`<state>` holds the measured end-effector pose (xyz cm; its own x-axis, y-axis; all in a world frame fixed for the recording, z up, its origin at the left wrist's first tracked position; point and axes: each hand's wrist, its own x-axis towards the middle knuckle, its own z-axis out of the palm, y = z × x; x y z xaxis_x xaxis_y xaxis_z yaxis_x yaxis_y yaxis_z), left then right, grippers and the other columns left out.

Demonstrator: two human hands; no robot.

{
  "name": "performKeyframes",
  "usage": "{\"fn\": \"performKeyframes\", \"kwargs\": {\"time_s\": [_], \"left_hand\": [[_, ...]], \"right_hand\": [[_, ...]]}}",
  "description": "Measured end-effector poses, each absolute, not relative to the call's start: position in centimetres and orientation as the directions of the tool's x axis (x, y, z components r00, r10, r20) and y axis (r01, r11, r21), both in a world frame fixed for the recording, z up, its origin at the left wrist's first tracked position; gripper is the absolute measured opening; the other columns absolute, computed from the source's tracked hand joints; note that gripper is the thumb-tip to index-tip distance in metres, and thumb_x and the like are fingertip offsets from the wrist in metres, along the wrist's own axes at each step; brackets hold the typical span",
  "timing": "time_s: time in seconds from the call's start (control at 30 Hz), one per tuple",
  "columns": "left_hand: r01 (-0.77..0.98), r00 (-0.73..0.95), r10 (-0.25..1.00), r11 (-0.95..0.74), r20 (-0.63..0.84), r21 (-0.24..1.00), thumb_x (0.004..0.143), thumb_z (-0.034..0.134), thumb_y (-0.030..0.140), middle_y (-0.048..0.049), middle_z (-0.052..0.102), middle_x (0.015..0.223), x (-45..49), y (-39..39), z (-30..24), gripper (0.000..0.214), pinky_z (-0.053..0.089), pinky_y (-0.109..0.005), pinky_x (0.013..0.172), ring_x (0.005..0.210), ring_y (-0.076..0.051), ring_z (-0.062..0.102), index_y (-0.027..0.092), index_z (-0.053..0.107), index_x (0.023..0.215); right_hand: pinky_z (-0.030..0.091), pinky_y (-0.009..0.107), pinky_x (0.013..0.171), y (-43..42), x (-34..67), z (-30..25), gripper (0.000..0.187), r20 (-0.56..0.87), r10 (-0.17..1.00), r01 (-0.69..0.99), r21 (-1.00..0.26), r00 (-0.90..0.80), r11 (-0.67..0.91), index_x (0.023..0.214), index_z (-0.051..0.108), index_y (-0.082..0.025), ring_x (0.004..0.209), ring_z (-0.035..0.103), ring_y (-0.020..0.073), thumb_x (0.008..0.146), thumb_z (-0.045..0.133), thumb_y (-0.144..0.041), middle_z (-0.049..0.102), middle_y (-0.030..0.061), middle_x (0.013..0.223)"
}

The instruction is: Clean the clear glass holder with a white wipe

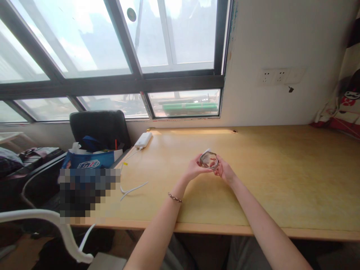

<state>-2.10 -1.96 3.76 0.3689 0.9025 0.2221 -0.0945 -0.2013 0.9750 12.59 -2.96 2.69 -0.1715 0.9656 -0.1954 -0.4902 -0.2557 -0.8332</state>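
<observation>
Both hands meet over the middle of the desk around a round, hollow, see-through thing (209,160) with a wavy brownish rim. It looks like a small glass vessel, but its exact kind is not clear. My left hand (194,167) wraps its left and near side, thumb along the near edge. From the right, my right hand (225,170) grips it, with its fingertips curled at the lower right edge. A small white piece shows at its upper left edge; whether it is attached, I cannot tell. A braided bracelet (174,198) circles my left wrist.
On the wooden desk (281,180), a white power bank (143,140) with a white cable (132,190) lies to the left. Beyond the left edge stands a black chair (99,125) with a blue bag (94,159). A red-and-white bag (345,101) rests at the far right.
</observation>
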Motion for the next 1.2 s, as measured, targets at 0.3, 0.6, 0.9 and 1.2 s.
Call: {"fn": "performKeyframes", "kwargs": {"time_s": [0.3, 0.6, 0.9, 1.2], "left_hand": [[-0.116, 0.275, 0.947, -0.140, 0.167, 0.983, 0.059, 0.067, 0.031, -0.0060, 0.065, 0.092, -2.6, -1.7, 3.8, 0.050, 0.044, -0.035, 0.078, 0.082, -0.020, 0.060, 0.014, 0.056, 0.105], [-0.247, 0.176, 0.968, -0.133, 0.180, 0.960, 0.073, 0.052, 0.041, -0.0070, 0.062, 0.099, -1.4, -1.7, 2.3, 0.040, 0.044, -0.036, 0.081, 0.087, -0.020, 0.059, 0.015, 0.058, 0.102], [-0.227, 0.272, 0.961, 0.010, 0.054, 0.974, 0.067, 0.058, 0.042, -0.0070, 0.060, 0.105, 0.0, -2.0, 0.9, 0.038, 0.039, -0.036, 0.086, 0.096, -0.022, 0.055, 0.017, 0.062, 0.095], [-0.347, 0.277, 0.958, 0.030, 0.072, 0.937, 0.070, 0.058, 0.036, -0.0079, 0.053, 0.115, 0.0, -2.3, 1.9, 0.040, 0.036, -0.032, 0.089, 0.110, -0.021, 0.045, 0.017, 0.057, 0.105]], "right_hand": [[0.044, 0.023, 0.039, -2.9, 12.7, 2.5, 0.024, -0.094, 0.989, -0.529, -0.837, -0.115, -0.141, 0.080, 0.054, -0.014, 0.044, 0.057, 0.0130, 0.074, 0.050, -0.037, 0.063, 0.0043, 0.062], [0.051, 0.032, 0.072, -3.5, 11.3, 2.3, 0.023, -0.045, 0.999, -0.619, -0.784, -0.021, -0.048, 0.081, 0.052, -0.015, 0.075, 0.063, 0.0172, 0.066, 0.063, -0.026, 0.065, 0.0059, 0.082], [0.050, 0.026, 0.064, -2.6, 12.0, 1.7, 0.031, -0.095, 0.960, -0.561, -0.824, 0.264, 0.073, 0.080, 0.049, -0.017, 0.079, 0.061, 0.0159, 0.058, 0.069, -0.026, 0.066, 0.0025, 0.080], [0.046, 0.022, 0.063, -2.5, 12.0, 1.4, 0.029, -0.103, 0.972, -0.559, -0.829, 0.211, 0.034, 0.077, 0.050, -0.017, 0.079, 0.060, 0.0136, 0.055, 0.069, -0.022, 0.066, 0.0029, 0.082]]}}
